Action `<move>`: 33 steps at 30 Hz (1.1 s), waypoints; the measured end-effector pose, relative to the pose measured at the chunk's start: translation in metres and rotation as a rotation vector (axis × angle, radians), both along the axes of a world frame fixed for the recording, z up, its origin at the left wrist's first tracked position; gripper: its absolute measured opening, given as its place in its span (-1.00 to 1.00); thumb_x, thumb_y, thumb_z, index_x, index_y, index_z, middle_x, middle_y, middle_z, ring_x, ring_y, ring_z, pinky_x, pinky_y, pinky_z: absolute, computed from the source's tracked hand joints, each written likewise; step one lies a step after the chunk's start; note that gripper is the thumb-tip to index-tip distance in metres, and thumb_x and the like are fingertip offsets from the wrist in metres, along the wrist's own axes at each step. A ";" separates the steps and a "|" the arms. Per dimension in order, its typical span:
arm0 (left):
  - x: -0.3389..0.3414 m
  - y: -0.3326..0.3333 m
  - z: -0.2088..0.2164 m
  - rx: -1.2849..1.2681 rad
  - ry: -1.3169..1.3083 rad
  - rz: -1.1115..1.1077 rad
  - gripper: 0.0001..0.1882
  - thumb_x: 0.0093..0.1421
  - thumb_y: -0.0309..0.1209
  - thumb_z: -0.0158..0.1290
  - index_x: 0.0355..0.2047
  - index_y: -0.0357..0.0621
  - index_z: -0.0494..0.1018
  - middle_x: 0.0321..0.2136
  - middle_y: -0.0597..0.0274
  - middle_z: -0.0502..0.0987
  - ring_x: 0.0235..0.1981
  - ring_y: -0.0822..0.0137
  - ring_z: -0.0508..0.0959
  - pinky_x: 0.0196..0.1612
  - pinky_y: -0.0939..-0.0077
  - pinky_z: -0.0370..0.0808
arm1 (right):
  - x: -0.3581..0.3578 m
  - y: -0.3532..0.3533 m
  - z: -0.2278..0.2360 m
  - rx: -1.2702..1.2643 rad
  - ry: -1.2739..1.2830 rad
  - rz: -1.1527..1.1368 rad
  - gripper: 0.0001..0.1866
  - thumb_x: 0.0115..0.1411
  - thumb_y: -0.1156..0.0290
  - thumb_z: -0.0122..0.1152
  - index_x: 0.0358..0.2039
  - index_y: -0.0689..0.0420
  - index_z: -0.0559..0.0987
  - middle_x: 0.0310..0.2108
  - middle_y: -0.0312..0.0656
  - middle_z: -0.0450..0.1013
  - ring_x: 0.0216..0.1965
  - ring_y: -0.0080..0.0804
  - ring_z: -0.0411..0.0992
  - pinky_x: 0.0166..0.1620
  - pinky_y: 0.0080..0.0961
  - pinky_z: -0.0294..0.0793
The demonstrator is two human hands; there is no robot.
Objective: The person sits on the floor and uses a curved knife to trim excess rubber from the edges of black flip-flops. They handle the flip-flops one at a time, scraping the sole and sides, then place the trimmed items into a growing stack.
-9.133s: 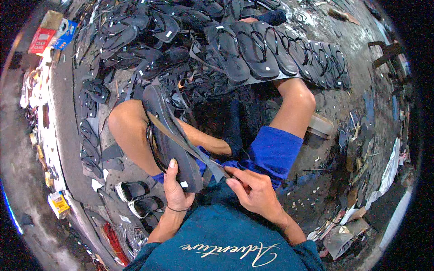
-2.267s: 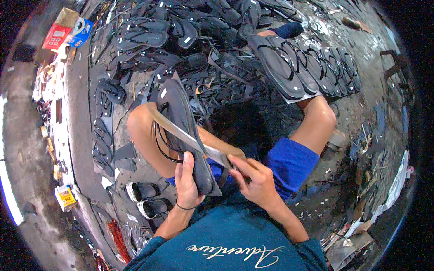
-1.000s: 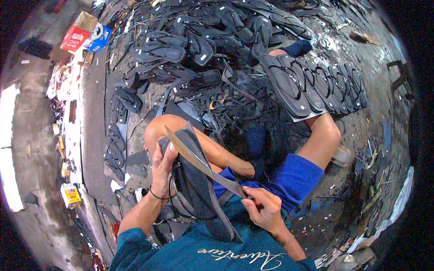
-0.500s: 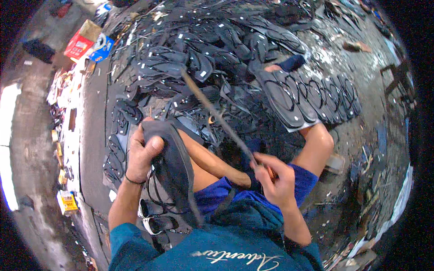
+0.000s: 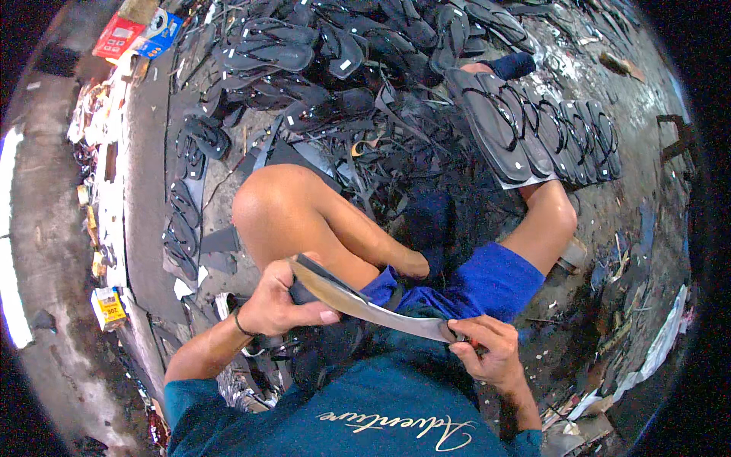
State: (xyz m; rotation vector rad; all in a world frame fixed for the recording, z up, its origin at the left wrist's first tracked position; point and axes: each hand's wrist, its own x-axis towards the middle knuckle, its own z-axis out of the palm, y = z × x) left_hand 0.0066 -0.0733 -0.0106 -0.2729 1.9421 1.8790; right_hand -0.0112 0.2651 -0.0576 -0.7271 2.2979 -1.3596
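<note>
My right hand [image 5: 489, 346] is closed around the handle of a long knife [image 5: 384, 314], with a bit of orange-red showing between the fingers. The blade stretches leftward across my lap to my left hand [image 5: 276, 306]. That hand grips a black flip-flop [image 5: 324, 352], its thumb pointing right just below the blade. The blade lies against or just over the upper edge of the sole; which of the two I cannot tell. Much of the flip-flop is dark against my teal shirt, and its straps are hard to make out.
A row of black flip-flops [image 5: 495, 137] leans beside my right knee. Beyond my legs lies a heap of black flip-flops [image 5: 274, 46] and rubber scraps [image 5: 396, 160]. More flip-flops [image 5: 183, 221] line the left side, near a yellow box [image 5: 109, 308] and a red box [image 5: 118, 36].
My left hand has lowered the flip-flop toward my lap and tilted it, uncovering my left knee. The raised knife has come down and left, onto or close to the sole.
</note>
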 end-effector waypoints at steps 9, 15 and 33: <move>-0.010 0.032 0.005 0.040 0.027 -0.230 -0.68 -0.06 -0.29 0.39 -0.45 -0.16 0.49 -0.59 0.44 0.43 -0.53 0.60 0.36 -0.52 0.57 0.25 | -0.031 -0.006 0.063 0.036 -0.198 0.100 -0.71 0.00 0.36 0.36 -0.23 0.15 0.64 -0.63 -0.18 0.45 -0.68 -0.43 0.38 -0.59 -0.54 0.35; -0.019 0.044 0.010 -0.013 0.077 -0.376 -0.68 -0.04 -0.27 0.38 -0.47 -0.17 0.48 -0.63 0.45 0.37 -0.57 0.61 0.32 -0.56 0.55 0.20 | -0.041 -0.022 0.077 0.073 -0.215 0.149 -0.67 0.10 0.25 0.32 -0.16 0.13 0.60 -0.59 -0.17 0.50 -0.62 -0.35 0.48 -0.52 -0.47 0.49; 0.032 0.048 0.004 0.320 0.014 -0.314 -0.38 0.08 0.03 0.21 -0.05 -0.23 0.43 -0.21 0.11 0.54 -0.30 0.39 0.56 -0.10 0.33 0.48 | -0.043 -0.062 0.014 -0.850 -0.636 -0.112 -0.52 0.30 0.39 0.06 0.20 0.24 0.30 -0.10 -0.20 0.47 -0.31 -0.62 0.40 -0.21 -0.60 0.45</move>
